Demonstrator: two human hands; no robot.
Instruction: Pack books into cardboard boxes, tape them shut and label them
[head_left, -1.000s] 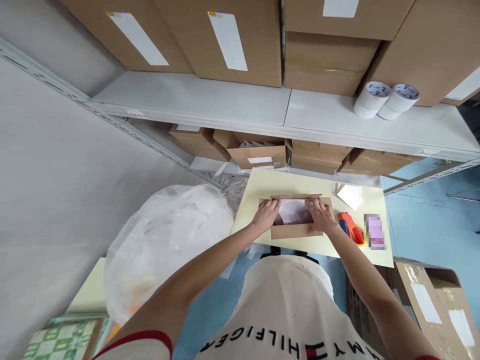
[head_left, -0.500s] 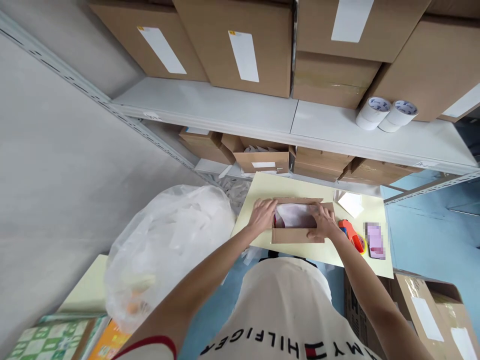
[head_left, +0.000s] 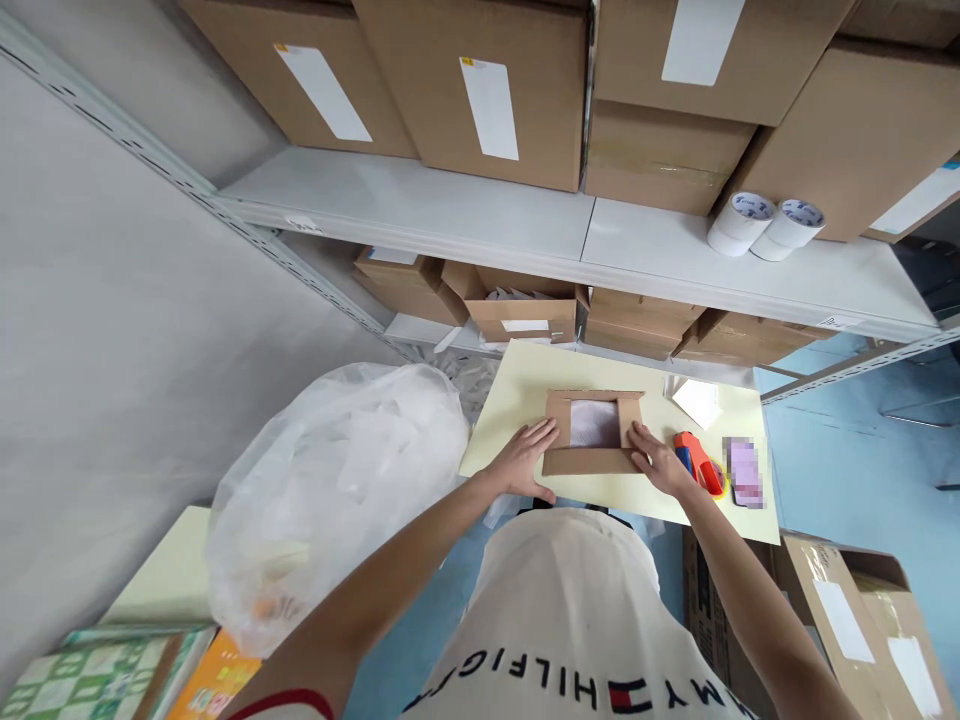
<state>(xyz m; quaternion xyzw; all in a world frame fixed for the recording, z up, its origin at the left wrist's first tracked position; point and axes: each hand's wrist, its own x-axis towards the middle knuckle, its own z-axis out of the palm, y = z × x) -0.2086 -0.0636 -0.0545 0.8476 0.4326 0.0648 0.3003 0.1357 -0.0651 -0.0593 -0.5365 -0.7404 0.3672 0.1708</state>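
Note:
A small cardboard box (head_left: 589, 461) lies on the pale yellow table, its two short end flaps folded inward and its long flaps standing outward. Between the end flaps shows a whitish wrapped item (head_left: 595, 424). At the box's left end is my left hand (head_left: 529, 462), fingers stretched against the flap and thumb apart. My right hand (head_left: 657, 460) rests along the right end with its fingers extended on the flap. Just right of that hand sits a red-orange tape dispenser (head_left: 697, 464) with a yellow-edged roll.
A phone (head_left: 745, 472) and white papers (head_left: 699, 402) lie on the table's right side. A big translucent plastic bag (head_left: 337, 480) bulges at the left. Shelving (head_left: 480, 222) with cartons and white tape rolls (head_left: 741, 222) stands ahead. Open cartons (head_left: 847, 610) are at lower right.
Both short end flaps have been folded in over the wrapped item. My hands have moved from inside the box's ends to its outer ends, slightly lower.

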